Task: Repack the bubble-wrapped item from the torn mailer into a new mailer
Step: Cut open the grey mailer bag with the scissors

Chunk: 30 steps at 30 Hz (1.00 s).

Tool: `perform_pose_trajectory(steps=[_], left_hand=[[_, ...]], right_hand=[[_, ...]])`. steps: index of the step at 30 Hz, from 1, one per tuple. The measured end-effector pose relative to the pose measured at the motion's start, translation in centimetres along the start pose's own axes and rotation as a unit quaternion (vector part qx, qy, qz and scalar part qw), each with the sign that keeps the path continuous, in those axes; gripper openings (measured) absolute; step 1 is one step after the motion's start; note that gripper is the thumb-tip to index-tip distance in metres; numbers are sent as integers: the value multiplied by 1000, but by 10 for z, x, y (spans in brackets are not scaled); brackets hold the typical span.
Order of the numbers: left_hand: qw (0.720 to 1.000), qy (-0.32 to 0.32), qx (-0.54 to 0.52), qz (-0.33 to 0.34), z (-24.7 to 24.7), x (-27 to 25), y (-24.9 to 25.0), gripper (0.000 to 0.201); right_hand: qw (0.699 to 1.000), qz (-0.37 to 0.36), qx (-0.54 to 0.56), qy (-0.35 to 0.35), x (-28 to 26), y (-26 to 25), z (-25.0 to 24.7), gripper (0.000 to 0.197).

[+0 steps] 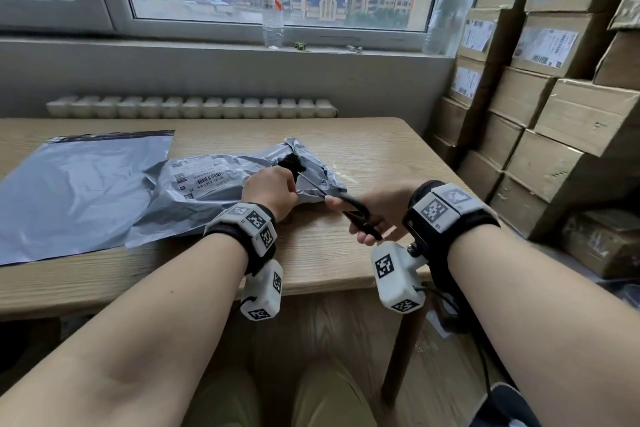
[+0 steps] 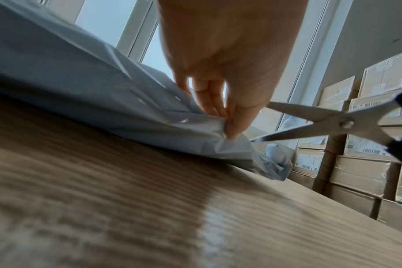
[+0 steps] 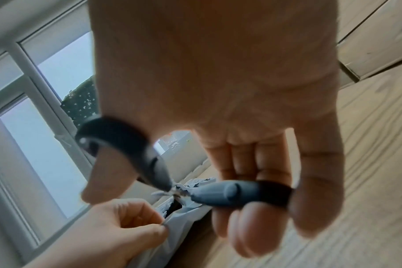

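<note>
The torn grey mailer [image 1: 221,184] with a shipping label lies in the middle of the wooden table [image 1: 363,149]; a dark hole shows near its right end. My left hand [image 1: 273,189] pinches the mailer's right edge [image 2: 218,127] between thumb and fingers [image 2: 235,125]. My right hand [image 1: 377,215] holds black-handled scissors [image 1: 346,204], thumb and fingers through the loops [image 3: 241,194]. The blades [image 2: 310,119] stand apart, their tips at the mailer's edge beside my left thumb. A flat new grey mailer [image 1: 72,191] lies to the left, partly under the torn one. The bubble-wrapped item is hidden.
Stacked cardboard boxes [image 1: 554,97] fill the right side next to the table. A plastic bottle [image 1: 272,3] stands on the windowsill behind, with a radiator [image 1: 190,107] below it. Bare wood lies along the table's near and far right parts.
</note>
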<state>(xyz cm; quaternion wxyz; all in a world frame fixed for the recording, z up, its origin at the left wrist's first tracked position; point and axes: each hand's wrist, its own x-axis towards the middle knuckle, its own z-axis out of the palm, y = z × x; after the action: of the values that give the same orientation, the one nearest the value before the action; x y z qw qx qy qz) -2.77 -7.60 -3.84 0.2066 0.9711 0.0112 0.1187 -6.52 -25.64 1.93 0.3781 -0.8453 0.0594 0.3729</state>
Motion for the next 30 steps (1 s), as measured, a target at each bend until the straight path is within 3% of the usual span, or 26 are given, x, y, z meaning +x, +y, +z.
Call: perform_pose_trajectory(steps=[4, 13, 19, 30], left_hand=[[1000, 27, 8, 12, 1, 0, -1, 11], [997, 81, -9, -12, 0, 3, -1, 13], [997, 60, -37, 22, 4, 2, -1, 12], [998, 62, -26, 14, -5, 1, -14, 13]], right_hand=[[1000, 21, 2, 1, 7, 4, -5, 67], [997, -20, 68, -32, 3, 4, -21, 77], [998, 10, 54, -33, 9, 8, -8, 67], [987, -32, 134, -82, 18, 10, -1, 79]])
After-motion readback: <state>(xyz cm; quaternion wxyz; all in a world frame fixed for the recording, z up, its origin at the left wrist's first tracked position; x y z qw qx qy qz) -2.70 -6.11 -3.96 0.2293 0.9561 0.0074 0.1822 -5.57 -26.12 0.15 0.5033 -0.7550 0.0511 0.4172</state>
